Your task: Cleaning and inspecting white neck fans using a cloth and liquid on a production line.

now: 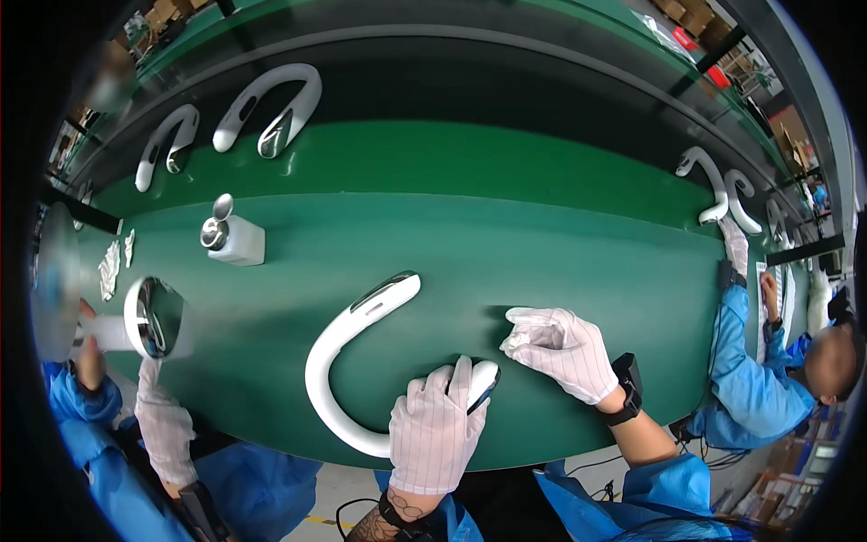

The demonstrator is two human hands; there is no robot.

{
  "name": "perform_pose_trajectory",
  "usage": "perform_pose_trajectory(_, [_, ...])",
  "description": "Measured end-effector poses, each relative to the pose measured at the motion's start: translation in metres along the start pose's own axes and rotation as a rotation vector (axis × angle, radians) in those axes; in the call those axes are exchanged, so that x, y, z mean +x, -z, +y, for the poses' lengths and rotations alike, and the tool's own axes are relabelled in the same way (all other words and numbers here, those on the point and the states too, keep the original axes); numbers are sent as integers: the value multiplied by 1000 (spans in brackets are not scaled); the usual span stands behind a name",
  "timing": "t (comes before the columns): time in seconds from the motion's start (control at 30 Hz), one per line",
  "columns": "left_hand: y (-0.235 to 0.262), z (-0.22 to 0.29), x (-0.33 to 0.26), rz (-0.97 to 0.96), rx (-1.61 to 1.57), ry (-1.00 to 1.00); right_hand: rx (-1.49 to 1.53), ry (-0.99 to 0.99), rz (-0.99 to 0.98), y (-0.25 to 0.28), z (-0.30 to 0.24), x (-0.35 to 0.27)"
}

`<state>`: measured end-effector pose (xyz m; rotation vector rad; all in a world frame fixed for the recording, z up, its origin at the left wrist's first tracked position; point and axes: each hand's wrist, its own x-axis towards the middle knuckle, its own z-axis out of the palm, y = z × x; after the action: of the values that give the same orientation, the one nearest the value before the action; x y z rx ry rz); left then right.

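Observation:
A white U-shaped neckband device [336, 358] lies on the green work surface [506, 253] in front of me. My left hand [435, 432], in a white glove, grips the near end of it, fingers wrapped over the rounded tip. Just right of that end, my right hand [560, 350], also gloved and with a black wrist strap, holds a small white wad [517, 342] in its fingertips. The wad hovers close to the device's end, but I cannot tell if it touches.
A small white dispenser bottle [233, 237] stands at the left. More white neckband devices [269, 110] lie on the far belt, others at the far right [718, 190]. A person in blue [144, 425] works at my left holding a device, another person [759, 361] at my right.

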<state>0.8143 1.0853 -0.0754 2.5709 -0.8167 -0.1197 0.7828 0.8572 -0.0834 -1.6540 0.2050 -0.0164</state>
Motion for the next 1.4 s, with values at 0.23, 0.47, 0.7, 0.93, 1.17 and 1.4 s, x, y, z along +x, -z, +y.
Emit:
perform_pose_trajectory(0.23, [8,4,7,-144,16,35,72,-14,-11,-11,0,-16])
perform_pose_trajectory(0.47, [11,-5,4,-34,68,-49,-150,138,6,-40,-14,-14])
perform_pose_trajectory(0.7, [13,-3,-1,-82,-4,14,-303,169,61,-45,-7,-6])
perform_pose_trajectory(0.93, [27,-4,-3,-85,82,12,-555,501,-24,-67,-35,-7])
perform_pose_trajectory(1.17, [25,-5,3,-98,15,19,-419,346,67,-61,-18,3])
perform_pose_trajectory(1.4, [33,-4,3,-122,47,68,-256,259,70,-60,3,12])
